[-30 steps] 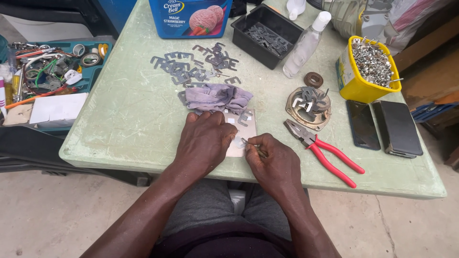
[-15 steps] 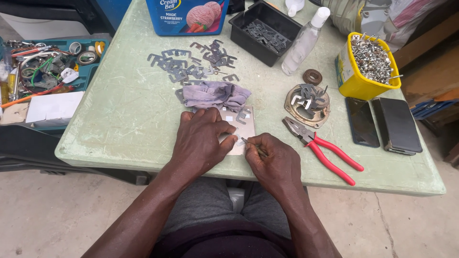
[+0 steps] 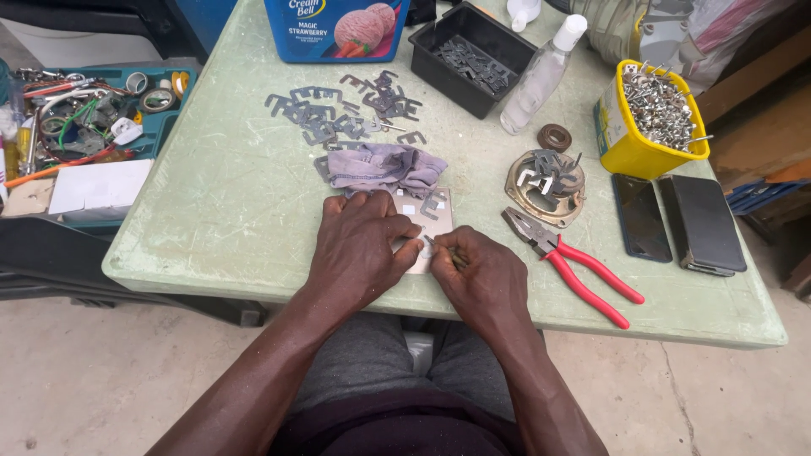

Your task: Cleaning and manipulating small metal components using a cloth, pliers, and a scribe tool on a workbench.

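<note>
The left hand lies palm down on a small pale metal plate near the front edge of the green table. Its fingers are curled close together, and the fingertips press on the plate's left part. The right hand sits just beside it, touching the plate's lower right corner. Its fingers are pinched shut on a thin pointed tool, whose tip rests on the plate between the two hands. What kind of tool it is cannot be told; most of it is hidden in the fist.

A small notched metal clip lies on the plate's upper part. Just behind the plate sits a crumpled purple-grey cloth. Farther back from the plate, a scatter of flat grey metal clips covers the table, and behind them stands a blue ice-cream tub. To the plate's right lie red-handled pliers, their jaws pointing toward the plate. Behind the pliers is a round brass-coloured part holding more clips. Beyond that stand a black tray, a clear spray bottle and a yellow tub of screws. Two dark phones lie well to the right of the plate. Well to the plate's left, off the table, sits a teal toolbox.
</note>
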